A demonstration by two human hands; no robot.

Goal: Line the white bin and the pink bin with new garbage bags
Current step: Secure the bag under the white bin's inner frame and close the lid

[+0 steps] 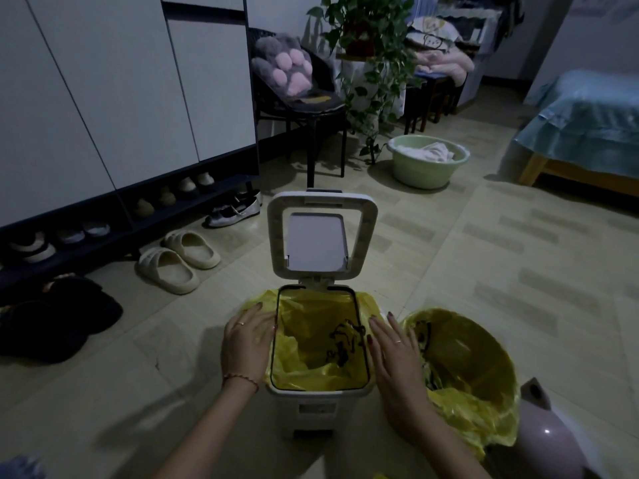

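Note:
The white bin [318, 407] stands on the floor in front of me with its lid [320, 233] swung up and back. A yellow bag [311, 344] with black print lines it, folded over the rim under a dark frame. My left hand [246, 344] lies flat with straight fingers on the bag at the bin's left edge. My right hand [394, 354] lies flat on the bag at the right edge. To the right, the pink bin [546, 444] holds another yellow bag [463, 361] draped over its round rim.
Cream slippers [179, 259] and dark shoes [52, 316] lie left of the bin, beside a shoe shelf under white cabinets. Farther back are a black chair [304, 108] with a paw cushion, a potted plant, a green basin [427, 160] and a bed [587, 133] at the right.

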